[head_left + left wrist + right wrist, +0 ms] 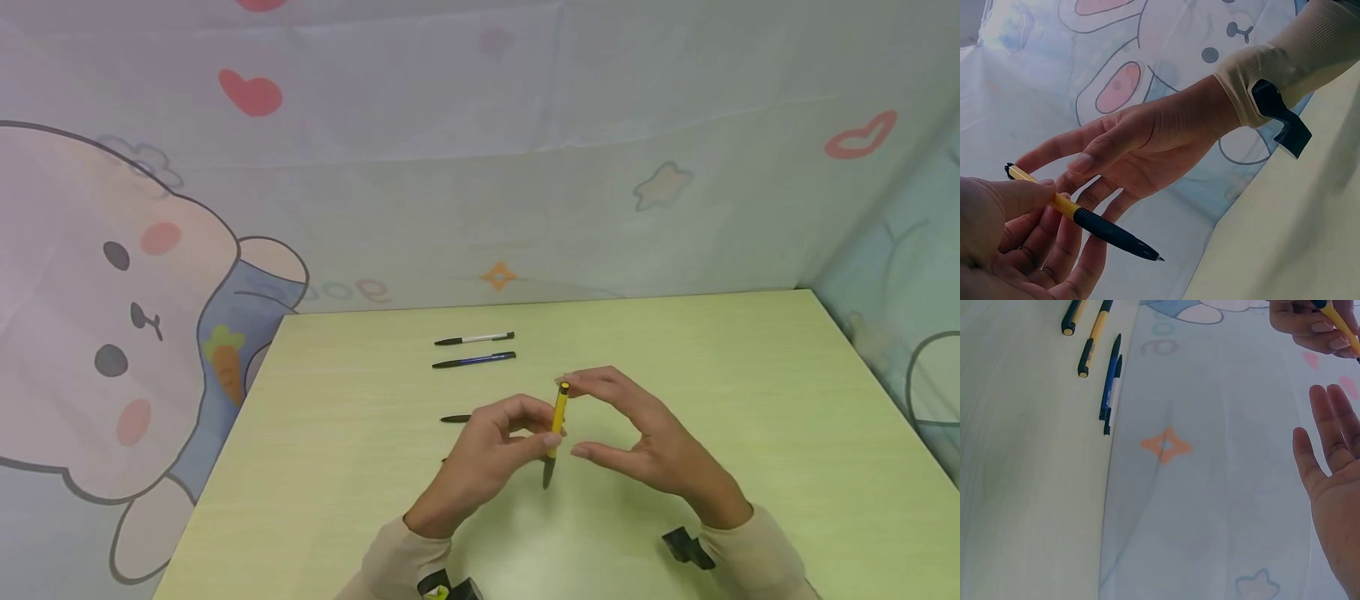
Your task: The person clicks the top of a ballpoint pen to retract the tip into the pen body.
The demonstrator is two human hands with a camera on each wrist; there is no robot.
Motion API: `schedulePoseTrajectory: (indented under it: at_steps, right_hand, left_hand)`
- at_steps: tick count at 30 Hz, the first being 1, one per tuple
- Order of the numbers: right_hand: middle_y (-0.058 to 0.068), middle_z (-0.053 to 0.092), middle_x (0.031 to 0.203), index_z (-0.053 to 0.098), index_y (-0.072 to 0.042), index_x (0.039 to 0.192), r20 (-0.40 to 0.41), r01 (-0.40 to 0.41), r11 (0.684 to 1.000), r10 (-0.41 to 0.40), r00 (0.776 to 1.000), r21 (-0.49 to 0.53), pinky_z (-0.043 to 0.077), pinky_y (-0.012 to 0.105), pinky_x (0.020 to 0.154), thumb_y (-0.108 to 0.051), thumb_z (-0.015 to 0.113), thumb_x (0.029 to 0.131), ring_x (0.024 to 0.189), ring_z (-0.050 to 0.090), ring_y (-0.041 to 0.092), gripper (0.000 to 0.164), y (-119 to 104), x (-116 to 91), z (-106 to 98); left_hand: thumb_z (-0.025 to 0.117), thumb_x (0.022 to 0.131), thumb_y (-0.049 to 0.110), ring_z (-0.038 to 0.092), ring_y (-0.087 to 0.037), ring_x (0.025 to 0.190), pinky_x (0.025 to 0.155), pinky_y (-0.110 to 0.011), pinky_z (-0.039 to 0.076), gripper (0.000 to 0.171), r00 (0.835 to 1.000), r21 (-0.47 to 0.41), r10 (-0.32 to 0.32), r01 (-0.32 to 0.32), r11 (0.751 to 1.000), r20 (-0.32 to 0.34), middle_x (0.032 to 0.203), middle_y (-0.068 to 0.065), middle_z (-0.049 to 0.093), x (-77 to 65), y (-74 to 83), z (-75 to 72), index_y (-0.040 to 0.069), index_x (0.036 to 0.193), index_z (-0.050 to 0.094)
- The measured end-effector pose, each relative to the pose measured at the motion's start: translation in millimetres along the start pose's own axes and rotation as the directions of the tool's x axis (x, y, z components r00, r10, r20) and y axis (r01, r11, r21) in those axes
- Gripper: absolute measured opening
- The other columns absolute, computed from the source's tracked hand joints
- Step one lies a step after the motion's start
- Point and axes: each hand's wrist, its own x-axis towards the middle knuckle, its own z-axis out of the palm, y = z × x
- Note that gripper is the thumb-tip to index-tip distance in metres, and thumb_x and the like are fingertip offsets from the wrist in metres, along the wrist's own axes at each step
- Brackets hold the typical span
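A yellow ballpoint pen with a black grip [559, 417] is held above the table, pinched between the thumb and fingers of my left hand [480, 450]. It stands steeply, black grip downward. In the left wrist view the metal writing point shows at the end of the pen [1116, 234]. My right hand [652, 442] is beside it with thumb and fingers spread apart. Its index fingertip is right at the pen's black top end, while the thumb stays away from the barrel.
On the table [750, 375] lie a white-and-black pen [480, 338] and a blue-and-black pen [474, 360]. Two yellow-and-black pens, one [1096, 340] beside the other [1072, 317], are mostly hidden behind my left hand in the head view. A printed cloth [420, 208] hangs behind.
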Motion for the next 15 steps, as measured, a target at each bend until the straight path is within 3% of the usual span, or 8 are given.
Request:
schedulePoseTrajectory:
  at_steps: [5,15]
  right_hand:
    - [0.011,0.059,0.136,0.051,-0.003,0.143,0.001,-0.038,0.999,0.038,0.999,-0.011,0.042,0.021,0.108,0.009,0.083,0.073,0.127,0.054,0.015,0.079,6.1,-3.5,3.2]
    - [0.010,0.059,0.135,0.052,-0.001,0.142,0.000,-0.001,1.000,0.001,1.000,-0.006,0.041,0.021,0.109,0.008,0.085,0.071,0.128,0.054,0.017,0.079,13.3,-4.3,7.9]
  left_hand:
    - [0.070,0.096,0.013,0.065,-0.017,0.097,0.085,-0.036,0.059,0.015,1.000,-0.011,-0.012,0.012,1.000,0.003,0.104,-0.006,0.069,-0.7,-1.1,2.3,0.008,0.110,0.069]
    - [0.071,0.096,0.014,0.067,-0.020,0.095,0.086,-0.039,0.059,0.017,1.000,-0.069,-0.018,0.019,0.997,0.013,0.105,-0.009,0.070,-2.1,-1.5,2.4,0.006,0.112,0.070]
